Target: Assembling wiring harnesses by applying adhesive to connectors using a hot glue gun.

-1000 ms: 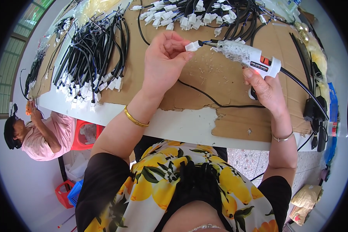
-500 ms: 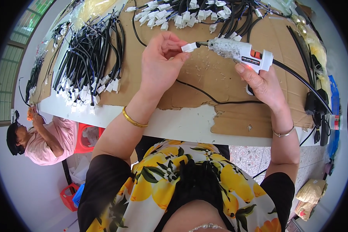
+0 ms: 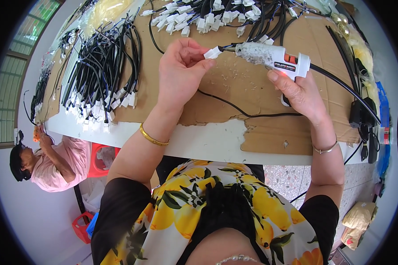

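Between the thumb and fingers of my left hand (image 3: 181, 70) is a small white plastic connector (image 3: 212, 53), pinched above the cardboard. My right hand (image 3: 298, 90) is wrapped round the grip of a white hot glue gun (image 3: 269, 56), whose barrel is smeared with old glue. The gun points left, and its metal nozzle (image 3: 228, 48) meets the connector's wire end. Dark wire shows by the nozzle; the rest of the cable is hard to follow. A thick black cord or glue stick (image 3: 345, 87) runs from the gun's back toward the right.
Cardboard (image 3: 269, 132) covers much of the white table (image 3: 199, 143). A bundle of black cables with white connectors (image 3: 104, 66) lies at left, another pile of connectors (image 3: 208, 20) at the far side. Black adapters (image 3: 356, 112) stand at right. A co-worker in pink (image 3: 62, 165) sits at left.
The connector has tilted, its wire end rising slightly, and the nozzle remains against it. Both hands have shifted slightly left, and the view has moved a little.
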`<control>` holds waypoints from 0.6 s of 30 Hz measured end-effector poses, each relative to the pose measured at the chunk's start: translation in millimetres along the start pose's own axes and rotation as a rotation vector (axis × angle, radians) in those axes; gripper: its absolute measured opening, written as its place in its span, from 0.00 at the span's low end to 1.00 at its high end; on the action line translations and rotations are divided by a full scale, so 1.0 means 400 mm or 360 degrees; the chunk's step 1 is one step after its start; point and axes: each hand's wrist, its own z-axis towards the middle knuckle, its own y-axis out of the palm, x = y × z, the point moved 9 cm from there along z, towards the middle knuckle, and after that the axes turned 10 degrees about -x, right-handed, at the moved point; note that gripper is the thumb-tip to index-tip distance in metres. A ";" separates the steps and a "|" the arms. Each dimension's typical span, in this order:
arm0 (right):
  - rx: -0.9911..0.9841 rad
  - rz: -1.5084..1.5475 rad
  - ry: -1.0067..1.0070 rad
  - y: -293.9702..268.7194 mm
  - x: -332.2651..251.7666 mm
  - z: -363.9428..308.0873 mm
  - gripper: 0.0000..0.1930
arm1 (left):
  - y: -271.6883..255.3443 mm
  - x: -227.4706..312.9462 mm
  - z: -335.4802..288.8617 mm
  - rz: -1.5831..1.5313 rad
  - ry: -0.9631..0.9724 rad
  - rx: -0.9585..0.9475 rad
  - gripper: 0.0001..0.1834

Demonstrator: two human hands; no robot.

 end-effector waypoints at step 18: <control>-0.0006 0.0077 -0.0080 -0.006 -0.017 -0.005 0.20 | 0.046 -0.050 -0.001 -0.0727 -0.0236 -0.0245 0.11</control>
